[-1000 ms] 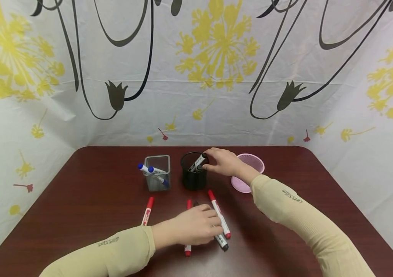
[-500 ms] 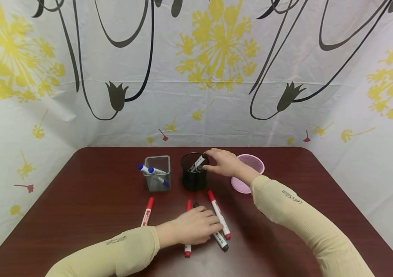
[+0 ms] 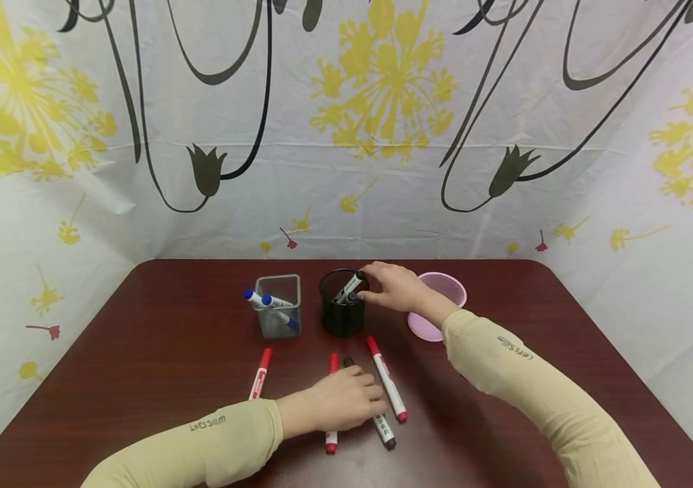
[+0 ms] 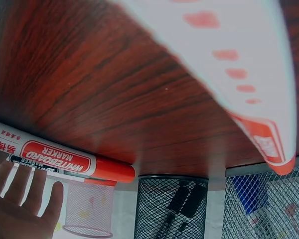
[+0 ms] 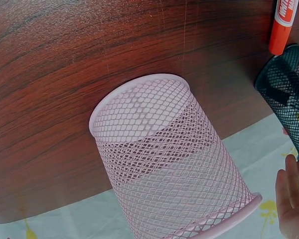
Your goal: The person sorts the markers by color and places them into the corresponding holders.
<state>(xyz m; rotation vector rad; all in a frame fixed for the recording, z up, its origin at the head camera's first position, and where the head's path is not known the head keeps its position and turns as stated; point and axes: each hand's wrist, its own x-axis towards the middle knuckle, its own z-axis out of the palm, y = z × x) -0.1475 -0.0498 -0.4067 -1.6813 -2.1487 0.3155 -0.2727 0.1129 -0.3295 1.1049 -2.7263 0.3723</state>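
Observation:
My left hand point(image 3: 346, 401) bends its fingers down over a black whiteboard marker point(image 3: 384, 431) on the table, its ends showing past the fingers; the thumb is hidden. A red whiteboard marker point(image 3: 331, 442) passes under the hand, and a second red marker point(image 3: 387, 383) lies just right. At the back, my right hand point(image 3: 397, 286) touches the right side of the black mesh pen cup point(image 3: 343, 320) near its rim. Its fingers point(image 5: 292, 186) look straight in the right wrist view. Black-capped markers point(image 3: 349, 286) lean inside that cup.
A grey square mesh cup point(image 3: 270, 322) with blue markers point(image 3: 255, 297) stands left of the black one. Behind the right forearm is a pink mesh cup point(image 3: 426, 327). Another red marker point(image 3: 261, 369) lies near the left sleeve point(image 3: 230, 440). A patterned white sheet point(image 3: 346, 183) hangs behind the table point(image 3: 169, 318).
The black marker under my left hand has shifted slightly left and toward me, and more of its far end shows. My right hand has stayed at the black cup.

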